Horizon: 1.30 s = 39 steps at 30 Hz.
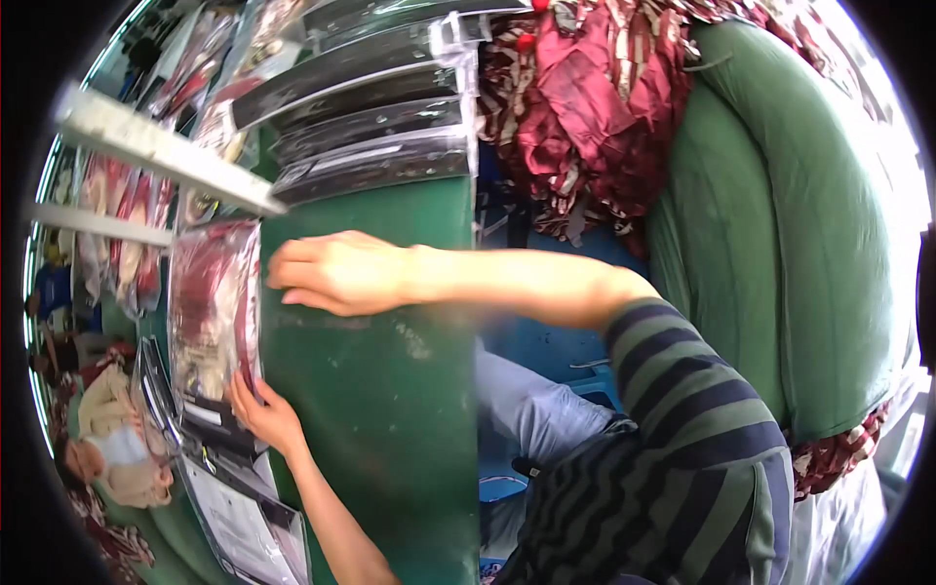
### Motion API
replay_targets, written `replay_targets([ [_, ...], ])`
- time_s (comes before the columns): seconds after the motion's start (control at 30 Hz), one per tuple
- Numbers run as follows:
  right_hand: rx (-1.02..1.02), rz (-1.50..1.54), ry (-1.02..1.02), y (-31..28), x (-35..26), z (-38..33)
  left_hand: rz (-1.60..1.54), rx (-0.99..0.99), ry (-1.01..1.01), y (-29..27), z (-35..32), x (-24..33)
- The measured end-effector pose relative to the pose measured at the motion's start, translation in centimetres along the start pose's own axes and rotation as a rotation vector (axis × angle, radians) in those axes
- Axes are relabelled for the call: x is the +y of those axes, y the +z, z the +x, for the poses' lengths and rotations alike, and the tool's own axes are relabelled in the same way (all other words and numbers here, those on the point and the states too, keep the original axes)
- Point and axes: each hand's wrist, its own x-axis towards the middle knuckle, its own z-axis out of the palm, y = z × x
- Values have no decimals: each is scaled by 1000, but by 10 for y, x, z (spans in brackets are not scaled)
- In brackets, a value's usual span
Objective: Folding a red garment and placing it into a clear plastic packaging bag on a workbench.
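A clear plastic bag (pixel 216 307) with dark red and beige fabric folded inside lies at the left edge of the green table (pixel 390 409). My left hand (pixel 265 414) rests at the lower corner of this bag. Its thumb stands apart from the fingers, and the fingertips touch the plastic. Farther up, my right hand (pixel 341 273) hovers over the tabletop just right of the bag. Its fingers are curled and slightly blurred. The palm faces down, so whatever may be in it is hidden.
Black plastic-wrapped packs (pixel 375 161) lie in a row at the table's top end. A white metal bar (pixel 166 146) crosses the upper left. More flat packs (pixel 234 517) lie at lower left, near another person (pixel 122 439). Dark red fabric (pixel 604 107) and green sacks (pixel 770 224) fill the right.
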Motion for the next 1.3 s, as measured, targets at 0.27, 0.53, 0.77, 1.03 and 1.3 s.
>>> replay_targets([
  [0.27,380,-354,1072,-194,103,-224,-479,-397,310,-50,-64,210],
  [0.53,344,-779,1285,-278,248,-340,-341,-574,509,-64,-93,262],
  [0.77,462,-429,945,-245,127,-258,-432,-493,532,-61,-101,258],
  [1.03,413,-234,611,-231,-140,-169,-703,-594,300,-60,-62,357],
  [1.3,204,82,332,-207,-241,-138,-1112,98,-238,-122,-90,455],
])
